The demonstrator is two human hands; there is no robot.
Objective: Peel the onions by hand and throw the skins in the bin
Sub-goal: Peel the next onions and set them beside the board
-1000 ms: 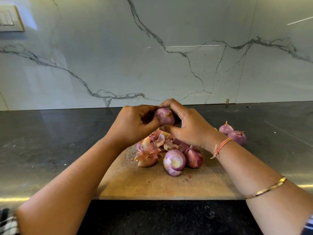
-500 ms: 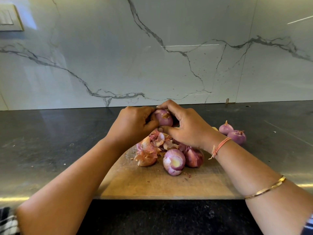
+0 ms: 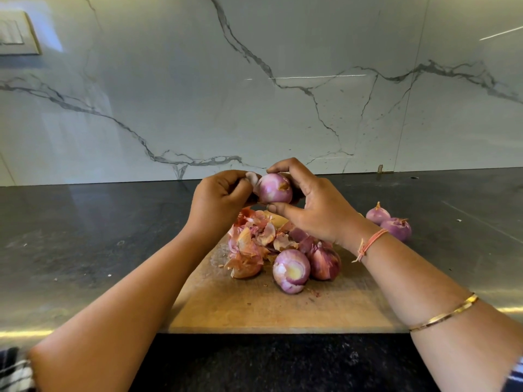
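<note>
My right hand (image 3: 314, 209) grips a small purple onion (image 3: 274, 188) above the wooden cutting board (image 3: 263, 306), thumb under it and fingers over the top. My left hand (image 3: 219, 200) pinches a pale strip of skin (image 3: 252, 178) that lifts off the onion's left side. Below the hands lies a heap of loose skins (image 3: 252, 244). A partly peeled onion (image 3: 291, 270) and an unpeeled one (image 3: 325, 261) sit on the board beside the heap. No bin is in view.
Two peeled onions (image 3: 390, 223) lie on the dark countertop (image 3: 99, 236) to the right of the board. A marble backsplash (image 3: 254, 80) stands behind, with a switch plate (image 3: 14, 33) at the top left. The counter's front edge runs just below the board.
Both hands have risen slightly with the onion. My left hand has pulled a strip of skin away from the onion's left side.
</note>
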